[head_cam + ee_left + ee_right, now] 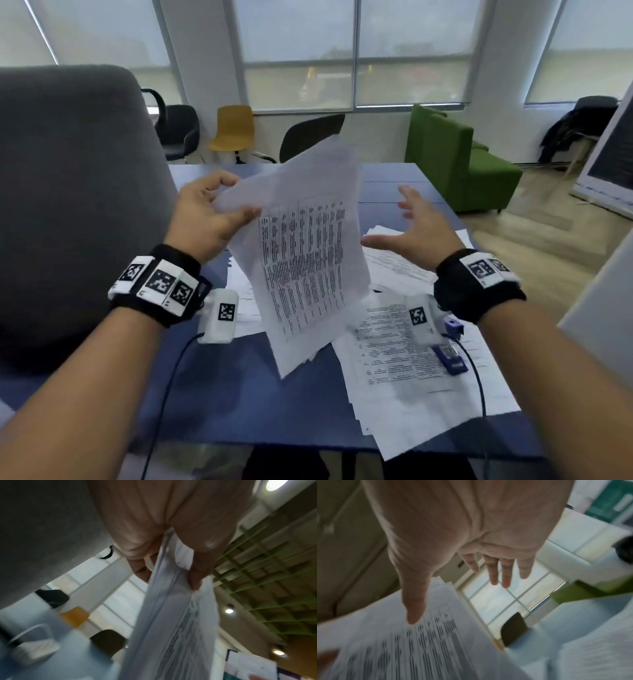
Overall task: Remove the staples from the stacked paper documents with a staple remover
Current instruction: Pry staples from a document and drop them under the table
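My left hand [219, 209] pinches the upper left corner of a printed paper document [301, 253], several sheets thick, held up in the air over the blue table [239, 394]. The left wrist view shows thumb and fingers [197, 577] clamped on the sheets' edge [168, 601]. My right hand [407, 226] hovers to the right of the sheets with fingers spread and straight, holding nothing; its thumb [414, 609] is near the page [402, 649]. A blue staple remover [450, 356] lies on the loose papers [404, 377] at the right, partly hidden by my right wrist camera.
More loose sheets [394, 263] lie spread over the table's right half. A grey chair back [68, 192] rises close on the left. Black and yellow chairs [233, 130] and a green sofa [455, 161] stand beyond the table. A white board [609, 154] leans at the right.
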`<act>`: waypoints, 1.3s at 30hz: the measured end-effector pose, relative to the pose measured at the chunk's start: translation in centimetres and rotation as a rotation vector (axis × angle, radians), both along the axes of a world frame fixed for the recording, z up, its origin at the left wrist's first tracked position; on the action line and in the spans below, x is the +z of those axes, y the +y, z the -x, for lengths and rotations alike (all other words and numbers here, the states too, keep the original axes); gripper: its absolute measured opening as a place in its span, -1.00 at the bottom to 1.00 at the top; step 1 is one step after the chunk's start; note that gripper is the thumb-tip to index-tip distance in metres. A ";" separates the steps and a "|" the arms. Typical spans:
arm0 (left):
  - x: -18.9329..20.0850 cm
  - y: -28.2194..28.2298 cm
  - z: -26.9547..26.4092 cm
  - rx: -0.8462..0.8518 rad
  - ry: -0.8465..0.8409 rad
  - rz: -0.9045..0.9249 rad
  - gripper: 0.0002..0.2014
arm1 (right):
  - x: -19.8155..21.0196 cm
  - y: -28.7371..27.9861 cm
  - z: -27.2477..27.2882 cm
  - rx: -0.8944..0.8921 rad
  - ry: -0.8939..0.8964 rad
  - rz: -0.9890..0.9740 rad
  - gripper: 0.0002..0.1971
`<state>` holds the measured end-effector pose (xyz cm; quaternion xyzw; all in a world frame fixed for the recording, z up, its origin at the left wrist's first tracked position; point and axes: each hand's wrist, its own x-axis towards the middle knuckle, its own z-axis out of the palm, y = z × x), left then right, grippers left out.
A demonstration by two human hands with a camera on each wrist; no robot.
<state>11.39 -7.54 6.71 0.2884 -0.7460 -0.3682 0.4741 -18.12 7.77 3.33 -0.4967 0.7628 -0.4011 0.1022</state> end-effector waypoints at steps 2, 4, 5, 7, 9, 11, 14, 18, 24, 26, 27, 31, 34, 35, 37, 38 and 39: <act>1.9 1.3 -0.9 -0.040 0.018 0.049 -0.73 | 1.8 -0.6 -0.7 0.087 -0.156 0.139 0.21; 3.0 2.5 -1.4 -0.041 0.061 0.089 -0.78 | 1.9 -1.0 -1.5 0.226 -0.334 0.244 -0.04; 3.1 2.8 -1.7 -0.029 0.089 0.102 -0.77 | 1.3 -1.2 -2.0 0.297 -0.447 0.270 -0.16; 2.5 3.2 -2.0 0.000 0.168 0.088 -0.67 | -0.2 -1.2 -3.3 0.416 -0.682 0.293 -0.28; 1.5 3.5 -2.1 0.064 0.240 0.036 -0.49 | -1.4 -0.8 -4.6 0.414 -0.747 0.341 -0.46; -0.2 3.9 -2.0 0.074 0.298 -0.107 -0.43 | -1.7 -0.4 -5.7 0.339 -0.700 0.438 -0.66; -2.4 4.9 -1.5 0.030 0.183 -0.212 -0.56 | -1.0 0.4 -6.5 0.286 -0.628 0.525 -0.78; -3.7 6.3 -0.8 0.048 0.167 -0.119 -0.63 | 0.3 1.8 -6.9 0.254 -0.391 0.540 -0.85; -7.1 8.6 -0.1 0.057 0.149 -0.116 -0.58 | -4.1 3.3 -7.9 0.227 -0.406 0.473 -0.80; -7.6 8.9 0.3 0.086 0.125 -0.098 -0.67 | -5.1 3.2 -8.4 0.206 -0.400 0.462 -0.79; -7.6 8.9 0.4 0.107 0.133 -0.081 -0.73 | -5.0 3.1 -8.5 0.189 -0.399 0.475 -0.81; -6.9 8.9 0.7 0.174 0.194 -0.022 -0.82 | -3.8 2.9 -8.6 0.193 -0.361 0.535 -0.88; -8.0 9.0 0.7 0.198 0.174 -0.072 -0.83 | -4.5 3.0 -8.6 0.220 -0.361 0.479 -0.85; -8.6 9.1 0.7 0.197 0.148 -0.091 -0.83 | -5.1 3.2 -8.7 0.215 -0.345 0.447 -0.85; -9.4 8.9 0.8 0.203 0.119 -0.114 -0.84 | -5.8 3.2 -8.7 0.208 -0.315 0.419 -0.85; -9.5 8.8 0.9 0.192 0.129 -0.124 -0.85 | -5.9 3.2 -8.6 0.209 -0.311 0.421 -0.85; -9.5 8.7 0.9 0.175 0.143 -0.137 -0.85 | -5.9 3.1 -8.4 0.210 -0.313 0.426 -0.86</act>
